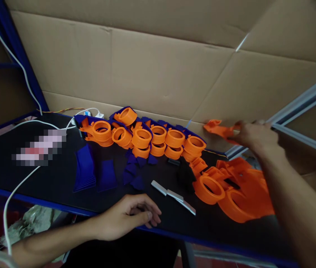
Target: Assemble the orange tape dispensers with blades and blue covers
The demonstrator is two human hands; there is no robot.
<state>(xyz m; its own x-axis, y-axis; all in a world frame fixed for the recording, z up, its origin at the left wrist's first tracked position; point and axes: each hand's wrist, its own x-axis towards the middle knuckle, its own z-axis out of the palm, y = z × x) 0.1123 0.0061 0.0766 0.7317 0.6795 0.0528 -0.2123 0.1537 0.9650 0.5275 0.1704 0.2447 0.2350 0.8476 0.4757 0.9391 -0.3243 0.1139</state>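
My right hand (254, 136) reaches out at the back right, closed on an orange plastic piece (216, 128) that looks like a tape dispenser body. Below that arm lies a heap of similar orange ringed pieces (210, 190), partly hidden by the forearm. My left hand (130, 216) rests at the table's front edge with fingers loosely curled, apart from the thumb, and nothing visible in it. Closest to it are several thin white strips (174, 195) and small blue pieces (132, 173).
Along the cardboard wall (146, 67) stand stacked rows of orange-and-blue tape dispensers (142, 137). Flat blue plates (85, 167) lie left of centre on the black table (60, 186). A white cable (21, 182) hangs over the front edge at left, near a blurred object (39, 149).
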